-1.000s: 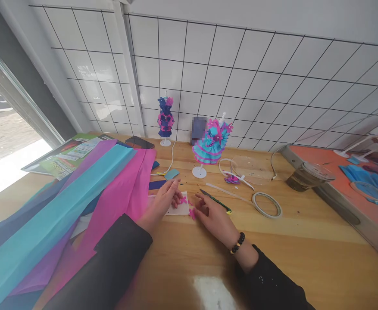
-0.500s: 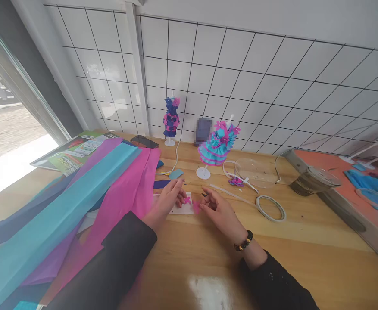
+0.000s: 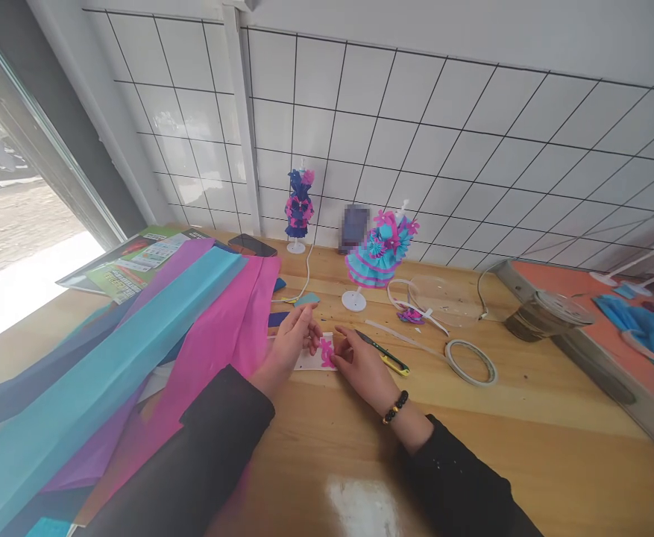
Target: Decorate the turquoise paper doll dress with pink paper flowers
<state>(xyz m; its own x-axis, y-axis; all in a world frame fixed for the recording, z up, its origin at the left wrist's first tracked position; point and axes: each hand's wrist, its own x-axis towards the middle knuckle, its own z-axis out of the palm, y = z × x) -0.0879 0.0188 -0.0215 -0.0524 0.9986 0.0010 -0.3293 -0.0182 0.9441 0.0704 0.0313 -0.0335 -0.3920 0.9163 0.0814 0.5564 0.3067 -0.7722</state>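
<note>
Small pink flower-shaped pieces (image 3: 326, 352) lie over a white strip (image 3: 309, 362) on the wooden table. My left hand (image 3: 294, 339) is at the left of the strip, its fingers curled by one pink piece; what they hold is too small to make out. From the right, my right hand (image 3: 361, 367) pinches at the edge of a pink piece with thumb and forefinger. A yellow and black cutter (image 3: 394, 361) rests just beyond my right hand. Behind stands a turquoise and pink paper dress (image 3: 375, 257) on a white stand.
Long crepe paper sheets (image 3: 175, 328) cover the left side. A tape roll (image 3: 470, 362), a lidded cup (image 3: 544, 316) and an orange-topped case (image 3: 567, 294) are on the right. A navy and pink dress (image 3: 300, 205) stands by the tiled wall.
My right hand has moved left with its pink piece, which now sits against the other one over the white strip. The cutter behind that hand has come into fuller view.
</note>
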